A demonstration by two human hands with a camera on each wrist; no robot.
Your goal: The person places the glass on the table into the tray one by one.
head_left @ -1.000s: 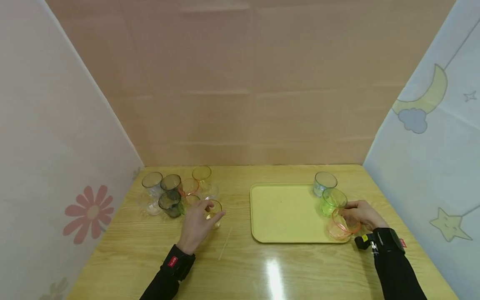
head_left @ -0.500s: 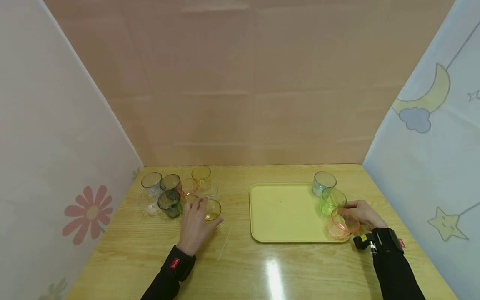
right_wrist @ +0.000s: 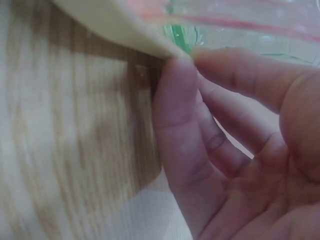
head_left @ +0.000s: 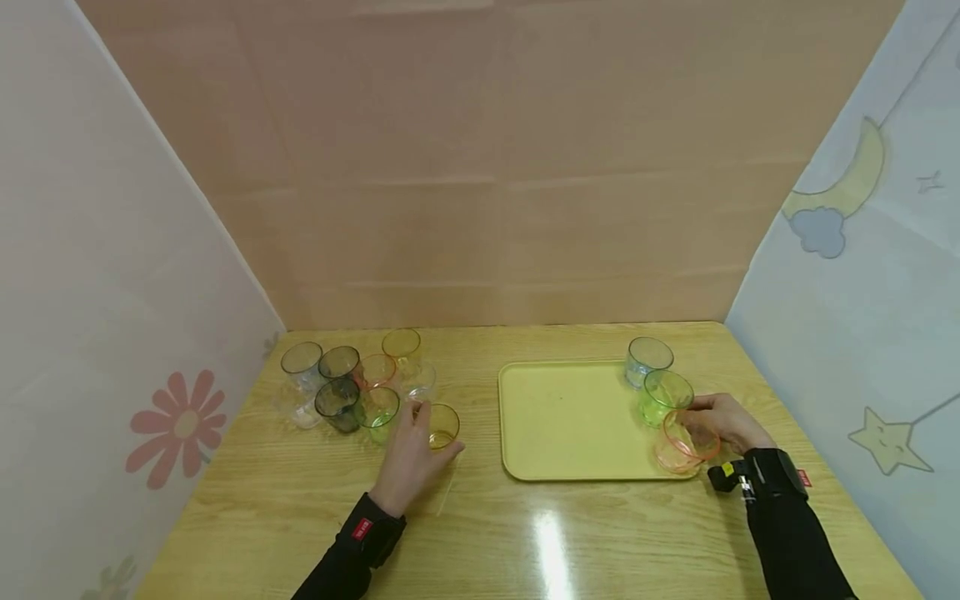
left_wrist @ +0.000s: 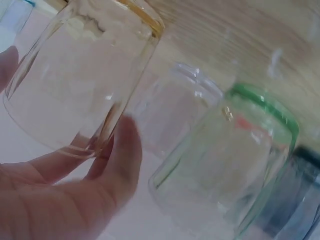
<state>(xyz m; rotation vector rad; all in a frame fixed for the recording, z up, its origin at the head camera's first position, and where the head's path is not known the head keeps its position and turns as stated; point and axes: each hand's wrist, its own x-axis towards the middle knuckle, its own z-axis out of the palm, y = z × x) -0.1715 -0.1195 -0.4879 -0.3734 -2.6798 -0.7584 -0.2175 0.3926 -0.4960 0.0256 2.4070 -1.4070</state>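
- Wrapping thumb and fingers round opposite walls of an amber glass (left_wrist: 85, 80), the left hand (head_left: 408, 462) clamps it, presumably for an even hold; whether its base touches the table (head_left: 480, 542), I can't tell.
- Near it stands a green tumbler (head_left: 378, 410), then a dark tumbler (head_left: 339, 408), bunched with others, perhaps to save space.
- Across from me, the right hand (head_left: 733, 423) pinches the edge of a yellow tray (head_left: 562, 425), likely steadying it.
- Blue-tinted, green and orange-rimmed glasses line its right side.
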